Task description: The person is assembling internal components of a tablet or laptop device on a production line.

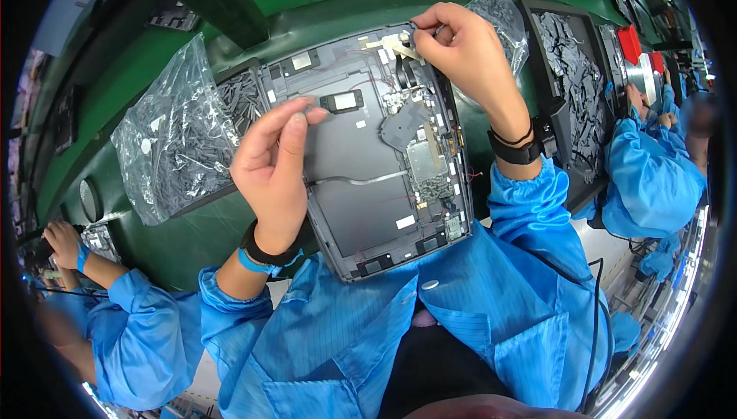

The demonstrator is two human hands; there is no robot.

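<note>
An opened flat electronic device (342, 212), grey and tablet-like, lies on the bench against my front. Its circuit board (426, 166), thin wires and a grey flat cable (357, 180) are exposed along the right side. My left hand (270, 166) hovers over the left edge with thumb and forefinger pinched; anything between them is too small to make out. Just beyond those fingertips sits a small black rectangular module (342, 102) with a white label. At the far right corner, my right hand (470, 54) pinches near some pale tape (404, 49); what it grips is hidden.
Left of the device, a clear plastic bag (180, 143) of dark strips lies over a tray. Another bag (499, 24) and a black tray (572, 81) of grey strips stand at right. Co-workers in blue sleeves (652, 177) work on both sides along the green bench (307, 16).
</note>
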